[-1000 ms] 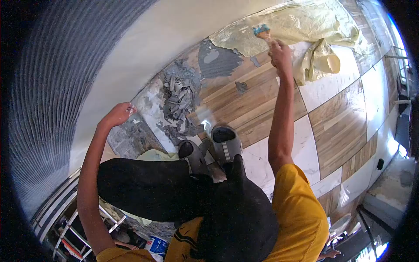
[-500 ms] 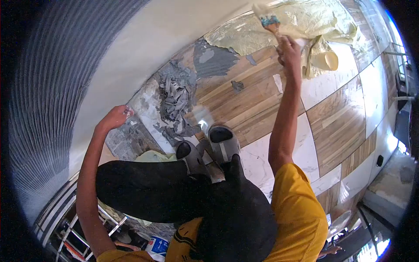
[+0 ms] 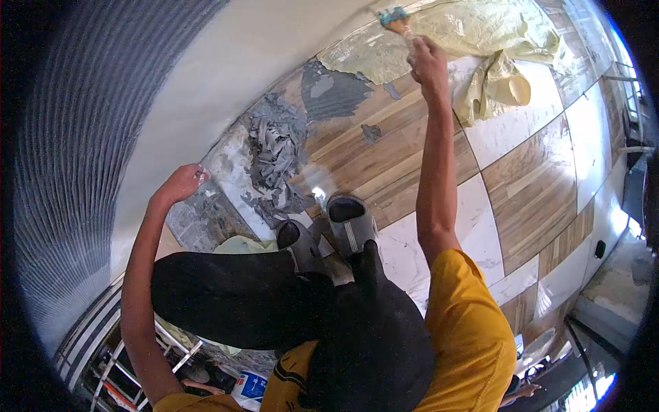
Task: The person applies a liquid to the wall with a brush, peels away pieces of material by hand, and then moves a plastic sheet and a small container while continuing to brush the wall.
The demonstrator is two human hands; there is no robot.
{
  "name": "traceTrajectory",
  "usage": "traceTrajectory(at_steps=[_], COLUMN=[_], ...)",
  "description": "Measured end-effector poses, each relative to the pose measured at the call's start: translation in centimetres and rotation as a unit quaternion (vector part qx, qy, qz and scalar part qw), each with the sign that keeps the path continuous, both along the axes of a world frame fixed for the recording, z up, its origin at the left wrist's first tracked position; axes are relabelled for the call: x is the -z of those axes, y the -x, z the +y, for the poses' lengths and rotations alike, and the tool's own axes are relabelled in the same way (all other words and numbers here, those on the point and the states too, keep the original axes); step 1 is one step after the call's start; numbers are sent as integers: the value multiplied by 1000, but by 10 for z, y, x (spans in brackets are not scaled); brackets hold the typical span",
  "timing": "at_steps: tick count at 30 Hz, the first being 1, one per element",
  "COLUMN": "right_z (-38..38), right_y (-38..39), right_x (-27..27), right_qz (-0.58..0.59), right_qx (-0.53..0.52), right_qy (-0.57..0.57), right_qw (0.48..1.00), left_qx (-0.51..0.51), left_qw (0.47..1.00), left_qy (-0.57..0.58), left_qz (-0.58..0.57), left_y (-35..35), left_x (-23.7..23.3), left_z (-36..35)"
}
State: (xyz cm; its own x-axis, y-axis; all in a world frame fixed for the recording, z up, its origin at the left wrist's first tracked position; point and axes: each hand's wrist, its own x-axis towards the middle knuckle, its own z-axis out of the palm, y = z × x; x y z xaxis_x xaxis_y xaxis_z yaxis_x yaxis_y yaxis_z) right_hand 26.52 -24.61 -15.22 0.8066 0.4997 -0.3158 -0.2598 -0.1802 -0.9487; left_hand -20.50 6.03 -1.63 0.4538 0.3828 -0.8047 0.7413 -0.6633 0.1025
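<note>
My right hand (image 3: 428,64) is stretched far forward and shut on a paintbrush (image 3: 396,19) with a blue ferrule, its bristles at the foot of the white wall (image 3: 226,62) beside a crumpled yellow sheet (image 3: 480,31). My left hand (image 3: 182,183) rests against the wall lower down, fingers curled, with nothing clearly in it. I squat with both feet in grey slippers (image 3: 351,224) on the tiled floor. A patch of grey mortar scraps (image 3: 274,154) lies between my hands along the wall base.
Wood-look and white marble-look tiles (image 3: 528,185) cover the floor to the right. A cream cup-like object (image 3: 516,89) lies on the yellow sheet. A metal ladder or frame (image 3: 117,371) and a blue-white bucket (image 3: 247,388) sit behind me. Ribbed grey wall (image 3: 68,137) at left.
My right hand has carried the brush further up and to the left along the wall base. My left hand has stayed on the wall.
</note>
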Motion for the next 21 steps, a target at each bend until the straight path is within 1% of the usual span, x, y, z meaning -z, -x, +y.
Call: traceTrajectory(at_steps=[2, 3, 5, 6, 7, 8, 9, 10, 11, 13, 15, 16, 17, 19, 20, 21], right_z=[-20, -20, -23, -25, -20, -10, 2, 11, 11, -1, -15, -17, -14, -10, -6, -5], right_y=[1, 5, 18, 6, 8, 12, 21, 28, 33, 50, 70, 73, 75, 92, 100, 109], right_x=[-13, -15, 0, 47, 78, 91, 84, 72, 49, -3, -22, -28, -23, 8, 27, 25], right_qz=[28, 25, 25, -39, -145, -290, -189, -87, -92, 23, 24, 32, 27, -83, -114, -107], right_qx=[19, 18, 94, 12, -48, -32, -6, 20, 26, 10, 13, 12, 13, -69, -68, -83], right_qy=[-46, -48, 75, 83, 98, 129, 84, 34, 35, -72, -65, -56, -55, 17, 52, 44], right_qw=[998, 998, 992, 996, 983, 948, 978, 995, 995, 997, 998, 998, 998, 994, 990, 990], left_qx=[11, 9, 3, 4, 5, 9, 17, 14, 9, -2, 12, -8, -7, 21, 20, 14], left_qw=[1000, 1000, 1000, 1000, 1000, 999, 999, 1000, 1000, 1000, 1000, 999, 999, 998, 999, 999], left_qy=[1, -1, 7, 6, -10, -24, -22, -19, -18, -17, -13, -7, -6, -49, -42, -36], left_qz=[-15, -17, -1, -2, 13, 28, 21, 12, 4, -8, -16, -31, -35, 20, 4, -9], left_y=[1, 2, 6, 5, 1, -5, -7, -5, -2, 0, 3, 5, 2, 3, 6, 9], left_x=[-1, -1, 2, -1, -7, -7, -5, -5, -6, -7, -7, -8, -7, -10, -10, -10], left_z=[1, 2, 3, 1, -3, -7, -8, -5, -3, -3, -2, -4, -4, -5, -4, -1])
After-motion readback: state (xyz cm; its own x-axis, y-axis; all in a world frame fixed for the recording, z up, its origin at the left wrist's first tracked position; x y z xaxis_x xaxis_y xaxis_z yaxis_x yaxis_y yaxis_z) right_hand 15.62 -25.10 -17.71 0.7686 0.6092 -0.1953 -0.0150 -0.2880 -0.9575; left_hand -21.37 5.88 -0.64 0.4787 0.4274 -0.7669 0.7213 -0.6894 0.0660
